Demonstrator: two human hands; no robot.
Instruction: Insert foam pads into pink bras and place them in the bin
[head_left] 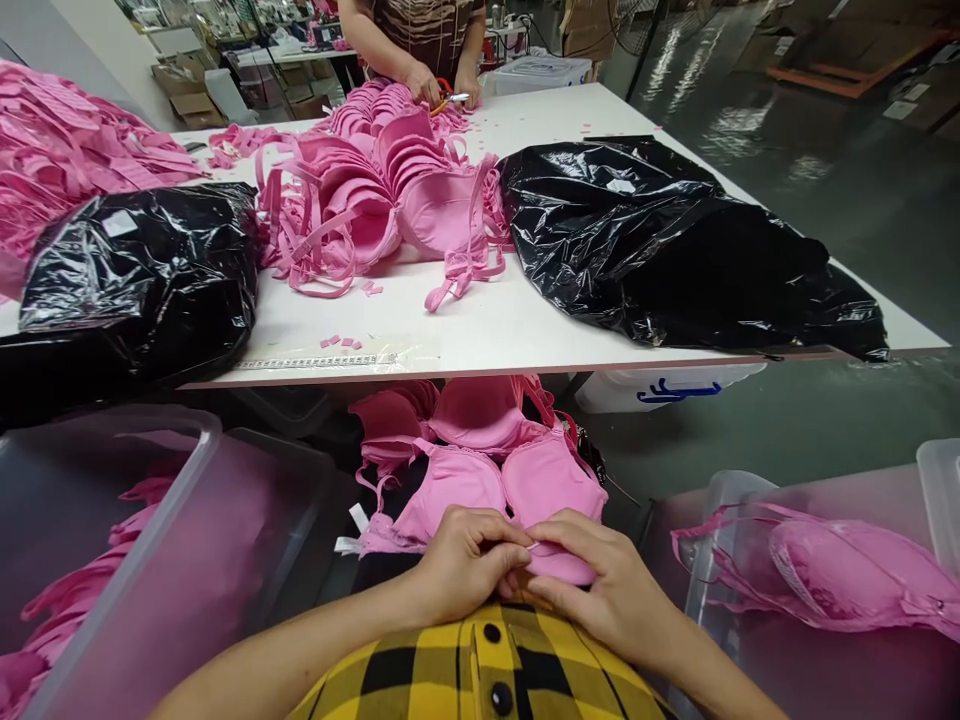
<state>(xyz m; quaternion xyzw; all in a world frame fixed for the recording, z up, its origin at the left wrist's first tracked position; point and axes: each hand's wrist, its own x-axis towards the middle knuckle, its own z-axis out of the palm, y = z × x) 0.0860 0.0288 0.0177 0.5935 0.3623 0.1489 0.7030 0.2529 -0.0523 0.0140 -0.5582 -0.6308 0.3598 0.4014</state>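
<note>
A pink bra lies on my lap below the table edge, on top of more pink bras. My left hand and my right hand meet at its near edge, both with fingers pinched together. Between the fingertips shows a small thin whitish piece, too small to name. My yellow and black checked shirt fills the bottom of the view.
A white table carries a heap of pink bras, two black plastic bags and pink straps. Clear plastic bins with pink pieces flank me. Another person's hands work with scissors at the far end.
</note>
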